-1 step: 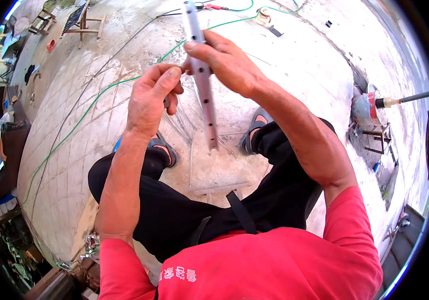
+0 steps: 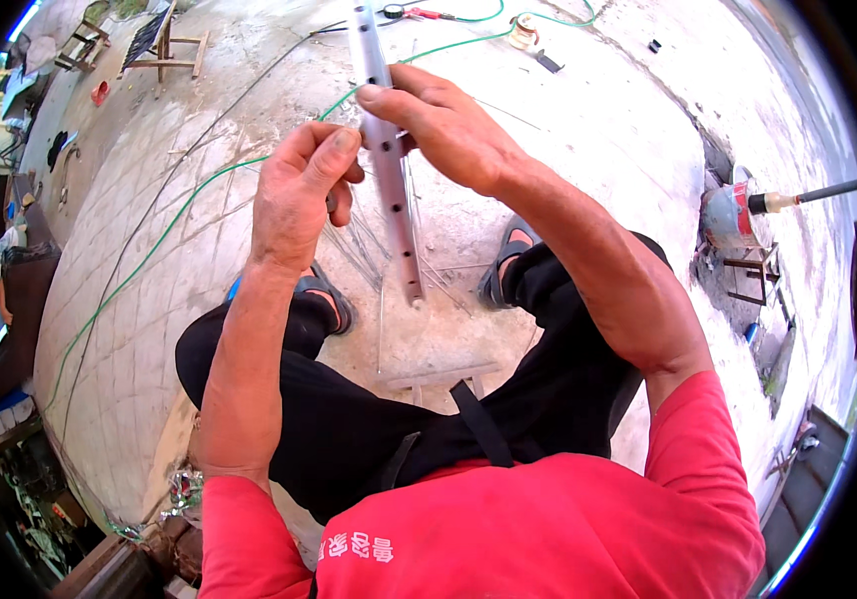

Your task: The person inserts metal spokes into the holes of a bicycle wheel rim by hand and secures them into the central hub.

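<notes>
A long, pale metal tube (image 2: 396, 215) with a row of dark holes stands lengthwise in front of me, above the floor. My right hand (image 2: 458, 135) grips its upper part, thumb on the near face and fingers behind. Close against the tube's left side, my left hand (image 2: 297, 195) is closed with thumb and forefinger pinched together. A small grey bit shows below its curled fingers, too hidden to name. Beneath the hands, several thin metal rods (image 2: 357, 252) lie on the concrete between my sandalled feet.
A green hose (image 2: 189, 195) and a dark cable (image 2: 164, 190) cross the floor on the left. Wooden seat frames (image 2: 164, 50) stand far left. To the right are a bucket (image 2: 723, 222) and a small stool (image 2: 751, 270). Someone sits at the left edge.
The tube has shifted slightly left, its lower end swinging left too. My right hand has moved a little left with it; the left hand stays nearly in place.
</notes>
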Demonstrator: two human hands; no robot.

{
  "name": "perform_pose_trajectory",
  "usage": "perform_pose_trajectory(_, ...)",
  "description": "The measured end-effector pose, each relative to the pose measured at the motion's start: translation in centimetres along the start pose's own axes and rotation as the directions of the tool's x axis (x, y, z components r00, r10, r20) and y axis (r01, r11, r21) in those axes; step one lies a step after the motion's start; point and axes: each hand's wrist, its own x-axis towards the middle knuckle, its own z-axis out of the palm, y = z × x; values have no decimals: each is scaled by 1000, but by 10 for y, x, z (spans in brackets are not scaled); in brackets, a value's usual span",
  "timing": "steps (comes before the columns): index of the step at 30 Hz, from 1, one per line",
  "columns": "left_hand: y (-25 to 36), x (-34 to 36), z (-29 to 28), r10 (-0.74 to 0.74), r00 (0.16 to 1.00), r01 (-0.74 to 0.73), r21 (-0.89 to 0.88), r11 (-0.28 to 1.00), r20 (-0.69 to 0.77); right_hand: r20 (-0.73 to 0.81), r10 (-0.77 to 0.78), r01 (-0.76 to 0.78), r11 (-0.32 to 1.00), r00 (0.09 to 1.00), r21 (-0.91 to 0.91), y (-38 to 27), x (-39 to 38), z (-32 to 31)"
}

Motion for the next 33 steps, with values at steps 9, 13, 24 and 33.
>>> perform_pose_trajectory(9, 24, 7, -19, 154, 978, -48, 566, 823, -142, 132, -130, 114, 986, 983, 120, 11, 23, 26)
perform_pose_trajectory(13, 37, 18, -37, 194, 971, -38, 709, 704, -141, 25, -4, 1, 995, 1000, 103, 17, 31, 26)
perform_pose_trajectory(24, 33, 40, -73, 294, 939, -27, 811, 584, -180, 77, 620, -616, 743, 781, 262, 139, 32, 52)
perform_pose_trajectory(33, 37, 38, -70, 213, 944, 72, 787, 613, -252, -81, 580, -581, 782, 811, -226, 216, 28, 93)
